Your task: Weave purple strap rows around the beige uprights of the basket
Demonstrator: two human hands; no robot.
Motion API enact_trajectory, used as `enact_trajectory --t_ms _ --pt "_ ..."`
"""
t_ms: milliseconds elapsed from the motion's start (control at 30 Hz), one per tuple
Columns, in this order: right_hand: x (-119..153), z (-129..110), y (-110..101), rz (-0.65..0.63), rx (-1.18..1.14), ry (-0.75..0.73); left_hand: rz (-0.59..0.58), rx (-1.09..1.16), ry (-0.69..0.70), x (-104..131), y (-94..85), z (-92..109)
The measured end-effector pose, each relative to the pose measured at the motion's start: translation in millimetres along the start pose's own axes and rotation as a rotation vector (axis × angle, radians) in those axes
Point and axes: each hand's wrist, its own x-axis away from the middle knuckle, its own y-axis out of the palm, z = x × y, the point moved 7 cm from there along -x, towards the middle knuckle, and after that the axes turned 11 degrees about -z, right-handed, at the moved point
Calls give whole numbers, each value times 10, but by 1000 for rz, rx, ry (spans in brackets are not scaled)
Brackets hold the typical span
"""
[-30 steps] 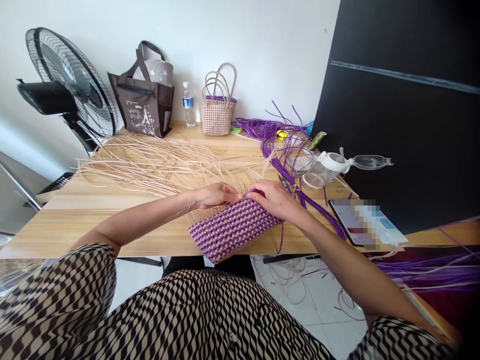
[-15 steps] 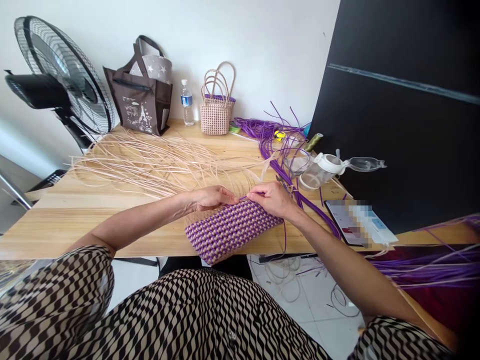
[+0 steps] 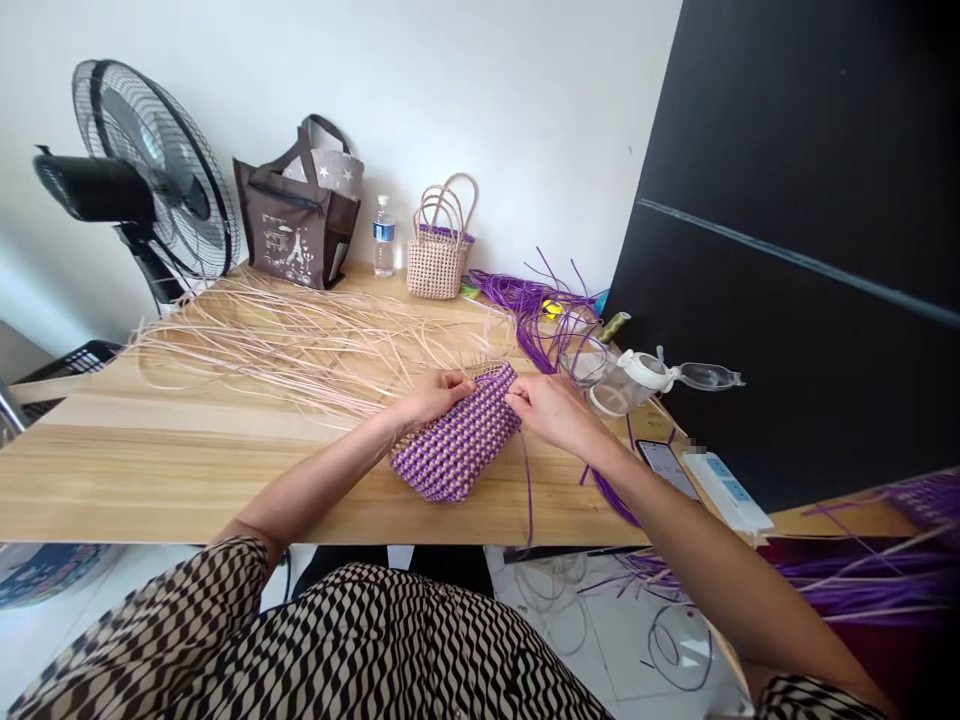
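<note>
A small woven basket (image 3: 457, 450) in purple and beige sits tilted on the table near its front edge. My left hand (image 3: 439, 395) is closed on its upper left rim, thumb and fingers pinching the edge. At the basket's right end, my right hand (image 3: 551, 408) has its fingers closed against the side; what lies between the fingertips is hidden. From below that hand a loose purple strand (image 3: 529, 490) hangs over the tabletop. Thin beige strands stick up from the basket's far rim.
Long beige strips (image 3: 300, 340) spread across the table's left. A purple strand bundle (image 3: 517, 295), a clear bottle with a white lid (image 3: 622, 385), a phone (image 3: 664, 465) and a power strip (image 3: 727, 490) lie right. A finished bag (image 3: 435, 268), water bottle (image 3: 383, 240) and brown tote (image 3: 292, 230) stand behind.
The basket has turned, its right end swinging up and away. My right hand has gone from the top rim to the right end. The left hand stays on the rim. My view has shifted.
</note>
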Motion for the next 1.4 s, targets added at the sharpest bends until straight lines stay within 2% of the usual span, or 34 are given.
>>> enact_trajectory --t_ms 67,133,233,333,533,633,767,800,833,900,967,1000,1133,1200,1267,1400 --pt "-114 -9 125 -170 -419 36 -35 -17 7 -1 5 7" --pt "-220 -27 244 -265 -808 86 -61 -9 10 8 -3 21" --pt "-356 -8 314 -205 -1074 160 -73 13 4 27 -22 47" --pt "-417 5 335 -137 -1068 184 -70 9 -5 40 -27 67" --pt "-294 19 391 -164 -995 240 -28 -188 60 38 -48 92" --pt "-252 31 318 -159 -789 146 -46 -270 70 36 -25 76" --pt "-329 8 5 84 -406 -69 -83 -320 97 65 48 115" --pt "-374 -31 -32 91 -373 -126 -94 -331 103 79 74 132" --pt "-432 -79 -30 46 -379 -179 -100 -346 104 94 97 149" --pt "-546 -181 51 -130 -491 -258 -92 -382 100 127 128 182" --pt "-624 -229 139 -261 -658 -263 -86 -409 92 155 147 206" --pt "-651 -208 173 -278 -747 -225 -84 -412 86 163 150 211" --pt "-626 77 281 -164 -1062 24 -49 -328 29 154 94 164" --pt "-547 201 313 -91 -1157 92 -22 -219 -22 132 49 104" --pt "-463 267 298 -5 -1167 94 -7 -81 -87 111 23 27" --pt "-342 225 155 159 -981 -55 -15 141 -159 88 28 -80"
